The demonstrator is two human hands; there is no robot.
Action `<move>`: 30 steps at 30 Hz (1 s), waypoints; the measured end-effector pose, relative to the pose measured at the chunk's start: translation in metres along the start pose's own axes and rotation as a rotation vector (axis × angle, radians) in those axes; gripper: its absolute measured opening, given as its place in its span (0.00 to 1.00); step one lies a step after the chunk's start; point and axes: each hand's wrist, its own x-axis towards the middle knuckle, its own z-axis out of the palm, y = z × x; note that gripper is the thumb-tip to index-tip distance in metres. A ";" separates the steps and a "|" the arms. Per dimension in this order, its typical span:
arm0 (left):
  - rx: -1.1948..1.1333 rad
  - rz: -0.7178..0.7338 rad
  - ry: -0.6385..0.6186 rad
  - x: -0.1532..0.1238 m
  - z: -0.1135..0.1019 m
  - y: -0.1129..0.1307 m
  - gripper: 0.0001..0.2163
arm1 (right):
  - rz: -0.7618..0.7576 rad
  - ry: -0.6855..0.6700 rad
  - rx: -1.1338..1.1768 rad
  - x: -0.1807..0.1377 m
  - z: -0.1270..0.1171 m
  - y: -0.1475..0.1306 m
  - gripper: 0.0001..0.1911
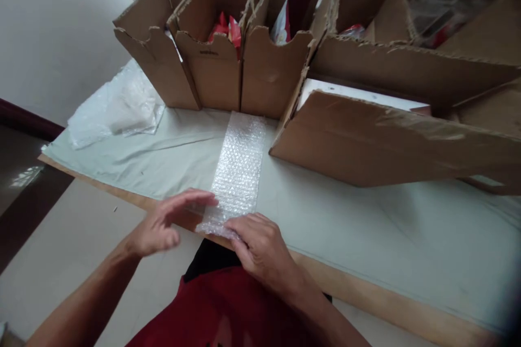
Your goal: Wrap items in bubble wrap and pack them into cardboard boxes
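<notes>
A long strip of bubble wrap (pixel 239 165) lies on the pale green cloth of the table (pixel 366 227), running from the cardboard boxes to the near edge. My right hand (pixel 260 246) grips the near end of the strip, fingers curled around its rolled edge. My left hand (pixel 169 222) hovers at the strip's left side, fingers stretched out towards it and slightly blurred, fingertips touching or nearly touching the wrap.
Several open cardboard boxes (pixel 215 65) holding red packets and a green-capped bottle stand at the back. A large torn cardboard box (pixel 386 130) lies to the right. Crumpled clear plastic (pixel 118 105) sits at the table's left corner. Floor lies below left.
</notes>
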 end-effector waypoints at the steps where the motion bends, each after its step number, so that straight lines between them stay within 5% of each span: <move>1: 0.012 0.000 -0.001 -0.009 0.006 0.000 0.36 | 0.000 -0.016 -0.003 0.003 -0.002 -0.001 0.08; 4: 0.129 0.045 -0.015 -0.014 0.015 0.004 0.34 | 0.038 -0.108 0.059 0.006 -0.016 -0.007 0.03; 6: 0.171 0.076 -0.007 -0.007 0.012 0.010 0.29 | 0.088 -0.160 0.151 0.006 -0.031 -0.013 0.10; 9: 0.340 0.080 0.146 0.017 0.002 0.020 0.17 | 0.166 -0.071 0.171 0.013 -0.051 -0.012 0.11; 13: 0.675 0.264 0.219 0.085 -0.005 0.017 0.12 | 0.126 0.044 -0.146 0.039 -0.049 0.009 0.10; 19: 1.040 0.173 -0.046 0.192 -0.003 -0.015 0.21 | 0.083 -0.226 -0.567 0.072 -0.017 0.039 0.25; 23: 1.105 0.150 -0.096 0.199 -0.002 -0.030 0.26 | 0.073 -0.282 -0.649 0.049 0.001 0.033 0.36; 30: 1.105 0.137 -0.109 0.192 -0.001 -0.032 0.27 | -0.150 -0.271 -0.592 -0.031 0.030 -0.011 0.31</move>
